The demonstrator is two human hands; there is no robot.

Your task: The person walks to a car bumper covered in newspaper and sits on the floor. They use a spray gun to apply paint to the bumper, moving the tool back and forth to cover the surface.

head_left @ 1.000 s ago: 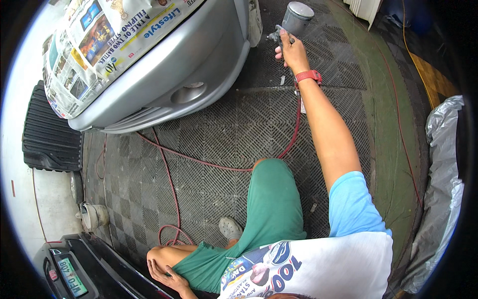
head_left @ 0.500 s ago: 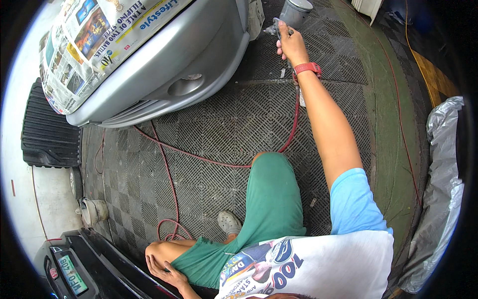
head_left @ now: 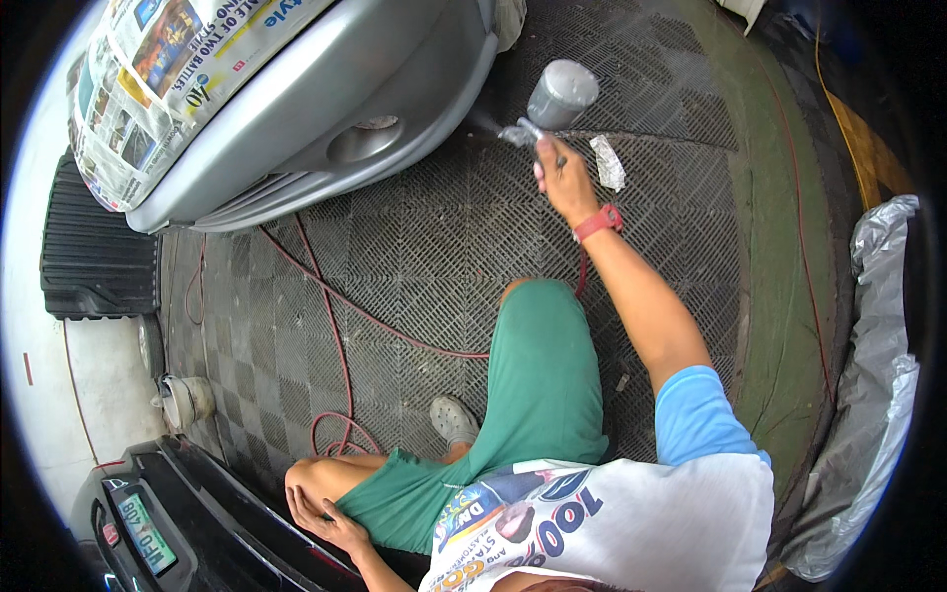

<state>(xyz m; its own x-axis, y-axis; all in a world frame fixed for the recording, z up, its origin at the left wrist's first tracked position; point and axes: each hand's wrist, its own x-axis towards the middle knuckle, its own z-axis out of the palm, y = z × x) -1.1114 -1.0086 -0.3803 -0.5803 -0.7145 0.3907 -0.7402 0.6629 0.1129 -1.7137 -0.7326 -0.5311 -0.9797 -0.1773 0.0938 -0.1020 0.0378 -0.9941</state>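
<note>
My right hand (head_left: 566, 180) is closed round the handle of a spray gun (head_left: 524, 131). A round grey paint cup (head_left: 564, 93) sits on the gun. Its nozzle points left at a silver car bumper (head_left: 414, 94), with a gap between them, and a faint mist hangs before the nozzle. From under my right wrist a red air hose (head_left: 414, 340) runs down and across the floor. My left hand (head_left: 330, 525) lies on my bent knee, fingers stretched out and holding nothing.
Newspaper (head_left: 158, 89) covers the car above the bumper. A black car (head_left: 197, 523) stands at lower left, near a whitish bucket (head_left: 187, 402) and a black ribbed panel (head_left: 99, 242). Crumpled paper (head_left: 608, 163) lies on the dark grid floor mat (head_left: 671, 266). Silver sheeting (head_left: 868, 395) hangs at right.
My right hand has brought the spray gun nearer to me and slightly left, along the bumper. Mist now shows at the nozzle. My left hand stays on the knee.
</note>
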